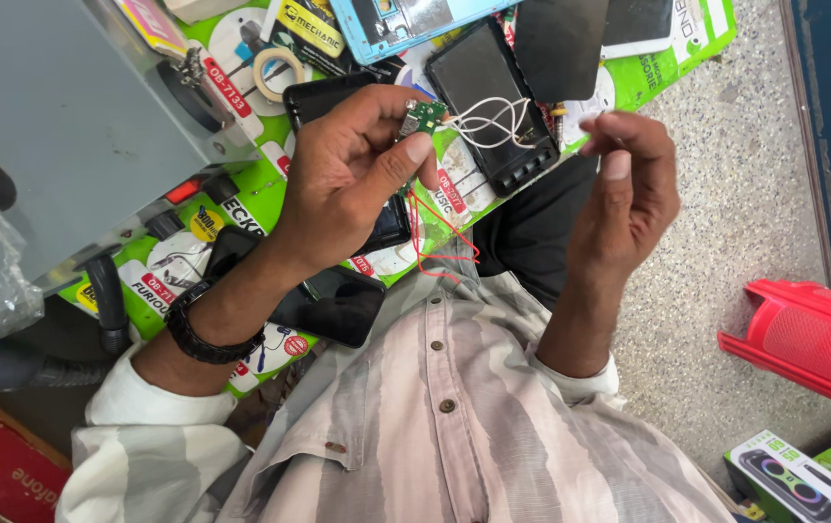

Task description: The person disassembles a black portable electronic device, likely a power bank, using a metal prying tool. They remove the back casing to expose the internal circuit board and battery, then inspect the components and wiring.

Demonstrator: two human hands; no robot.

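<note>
My left hand [352, 179] pinches a small green circuit board [425, 116] between thumb and fingers. White wires [493, 121] loop from the board across to my right hand [628, 189], whose fingertips are closed on the wire ends. A thin red wire [439, 237] hangs below my left hand. A black watch sits on my left wrist.
Under my hands lies a green work mat [270, 194] with several dark phones [493, 102], a tape roll [278, 73] and a grey box [57, 126] at the left. A red speaker [813, 339] and a printed carton [803, 479] stand on the speckled floor at the right.
</note>
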